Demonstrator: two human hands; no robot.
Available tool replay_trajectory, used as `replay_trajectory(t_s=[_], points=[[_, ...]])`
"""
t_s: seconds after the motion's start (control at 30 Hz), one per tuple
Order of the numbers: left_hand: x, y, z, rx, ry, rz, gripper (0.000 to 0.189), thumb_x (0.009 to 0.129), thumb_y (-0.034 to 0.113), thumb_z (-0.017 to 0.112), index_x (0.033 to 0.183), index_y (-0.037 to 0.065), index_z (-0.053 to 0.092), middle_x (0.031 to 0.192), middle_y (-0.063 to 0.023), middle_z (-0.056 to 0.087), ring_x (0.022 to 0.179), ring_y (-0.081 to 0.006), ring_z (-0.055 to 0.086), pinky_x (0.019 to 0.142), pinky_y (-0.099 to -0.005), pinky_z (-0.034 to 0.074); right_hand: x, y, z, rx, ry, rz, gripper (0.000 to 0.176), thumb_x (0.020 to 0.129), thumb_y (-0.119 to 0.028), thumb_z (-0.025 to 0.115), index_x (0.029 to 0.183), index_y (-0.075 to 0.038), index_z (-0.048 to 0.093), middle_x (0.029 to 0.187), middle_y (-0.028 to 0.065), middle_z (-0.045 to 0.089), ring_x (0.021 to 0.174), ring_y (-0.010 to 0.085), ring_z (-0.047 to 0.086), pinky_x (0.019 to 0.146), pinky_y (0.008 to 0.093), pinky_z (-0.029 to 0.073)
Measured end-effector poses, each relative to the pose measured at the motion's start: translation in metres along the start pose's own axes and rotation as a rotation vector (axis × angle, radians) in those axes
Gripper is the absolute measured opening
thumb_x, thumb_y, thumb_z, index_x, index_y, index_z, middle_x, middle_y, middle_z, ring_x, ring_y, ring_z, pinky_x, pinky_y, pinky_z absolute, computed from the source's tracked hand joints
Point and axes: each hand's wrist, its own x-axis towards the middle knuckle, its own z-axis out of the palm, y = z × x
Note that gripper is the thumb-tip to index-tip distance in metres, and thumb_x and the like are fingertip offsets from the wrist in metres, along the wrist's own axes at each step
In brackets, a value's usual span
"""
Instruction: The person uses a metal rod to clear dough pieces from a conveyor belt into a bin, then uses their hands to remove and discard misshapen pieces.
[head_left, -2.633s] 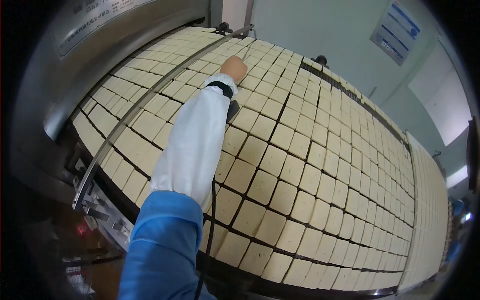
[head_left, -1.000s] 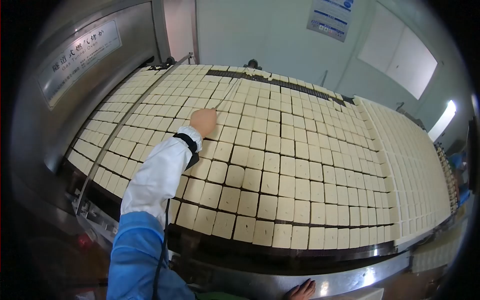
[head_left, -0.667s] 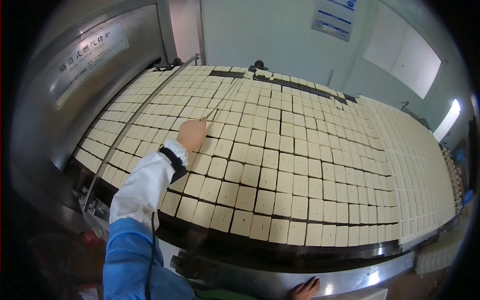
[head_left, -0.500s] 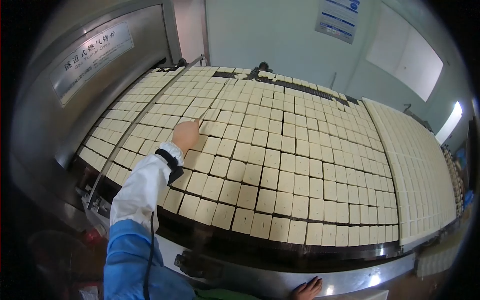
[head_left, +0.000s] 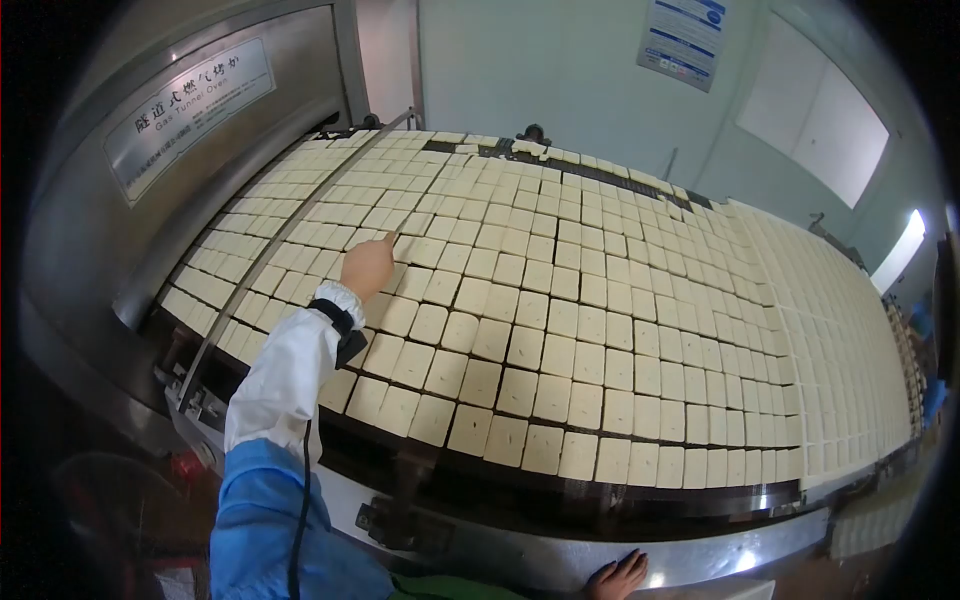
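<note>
My left hand (head_left: 368,266), in a white cuff with a black wrist strap (head_left: 338,318), reaches over rows of pale rectangular dough pieces (head_left: 525,345) on a dark conveyor belt. Its fingers are closed around what looks like a thin stick (head_left: 420,205), which slants up and away across the pieces; its far tip is hard to make out. At the bottom, my right hand (head_left: 618,576) lies on the metal front rail (head_left: 700,560), fingers stretched out and holding nothing.
A steel gas tunnel oven (head_left: 90,230) stands at the left. A narrow metal bar (head_left: 270,250) crosses above the belt before it. At the right, a pale gridded section (head_left: 845,340) adjoins the belt. Several broken bits (head_left: 528,148) lie along the far edge.
The dough pieces have shifted left, toward the oven. My left hand stays at nearly the same spot with the thin stick, and my right hand still rests on the rail.
</note>
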Motion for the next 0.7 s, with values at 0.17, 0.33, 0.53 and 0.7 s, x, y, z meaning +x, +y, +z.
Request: replay_trajectory(t_s=[0.17, 0.33, 0.53, 0.7], points=[[0.01, 0.04, 0.004, -0.047, 0.032, 0.089, 0.038, 0.088, 0.012, 0.054, 0.124, 0.003, 0.063, 0.083, -0.0158, 0.073, 0.075, -0.0334, 0.071, 0.064, -0.0485, 0.056, 0.007, 0.022, 0.002, -0.016, -0.007, -0.037, 0.06, 0.096, -0.02, 0.049, 0.149, 0.005, 0.037, 0.143, 0.0365, 0.042, 0.128, 0.0541, 0.042, 0.107, 0.0622, 0.033], [0.043, 0.088, 0.016, 0.018, 0.032, 0.126, 0.032, 0.09, 0.011, 0.053, 0.117, 0.002, 0.066, 0.083, -0.0152, 0.073, 0.078, -0.0329, 0.072, 0.065, -0.0472, 0.056, 0.014, 0.032, 0.0, -0.013, 0.029, -0.058, 0.059, 0.096, -0.019, 0.049, 0.149, 0.006, 0.037, 0.141, 0.0382, 0.044, 0.125, 0.0554, 0.044, 0.107, 0.0618, 0.034], [0.069, 0.113, 0.025, 0.019, 0.051, 0.128, 0.021, 0.09, 0.012, 0.054, 0.099, 0.002, 0.07, 0.086, -0.0165, 0.074, 0.08, -0.0336, 0.073, 0.067, -0.0463, 0.058, 0.018, 0.046, -0.001, 0.028, -0.045, 0.009, 0.06, 0.097, -0.02, 0.049, 0.15, 0.004, 0.036, 0.144, 0.0372, 0.041, 0.129, 0.0551, 0.04, 0.108, 0.0626, 0.033], [0.056, 0.114, 0.023, 0.063, 0.052, 0.096, 0.021, 0.091, 0.013, 0.054, 0.096, 0.003, 0.071, 0.085, -0.0155, 0.074, 0.081, -0.0329, 0.073, 0.068, -0.0453, 0.057, 0.022, 0.067, 0.003, 0.009, -0.063, 0.0, 0.06, 0.096, -0.021, 0.049, 0.149, 0.005, 0.036, 0.145, 0.0367, 0.04, 0.13, 0.0548, 0.039, 0.107, 0.063, 0.033]])
